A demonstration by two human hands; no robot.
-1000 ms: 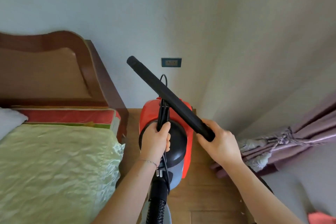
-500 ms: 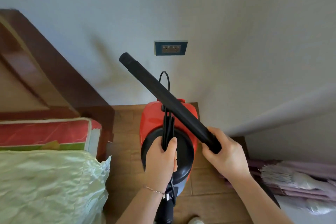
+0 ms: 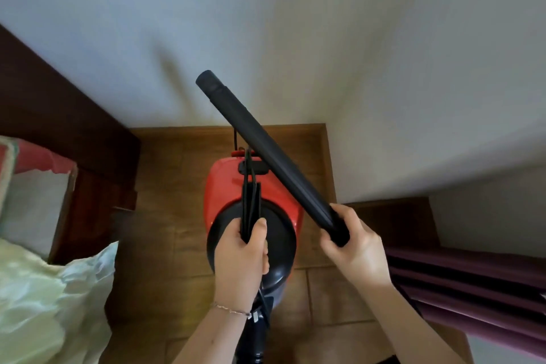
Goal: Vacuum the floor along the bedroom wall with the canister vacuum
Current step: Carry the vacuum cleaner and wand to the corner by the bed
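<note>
While a pale green bedcover [image 3: 44, 289] and dark headboard [image 3: 59, 115] fill the left, the left hand [image 3: 240, 257] curls fingers and thumb round a bundled black cord [image 3: 251, 201] above the red canister vacuum [image 3: 224, 186], standing on the wooden floor [image 3: 171, 180] by the wall [image 3: 295, 23]; the right hand [image 3: 357, 248] wraps its fingers round the lower end of a slanting black tube [image 3: 266, 151]; a purple curtain [image 3: 472, 281] lies beyond.

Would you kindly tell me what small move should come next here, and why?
Probably lower the tube toward the hose to join them: the right hand holds it raised, both ends free, while the left hand grips the folded cord above the vacuum.
</note>
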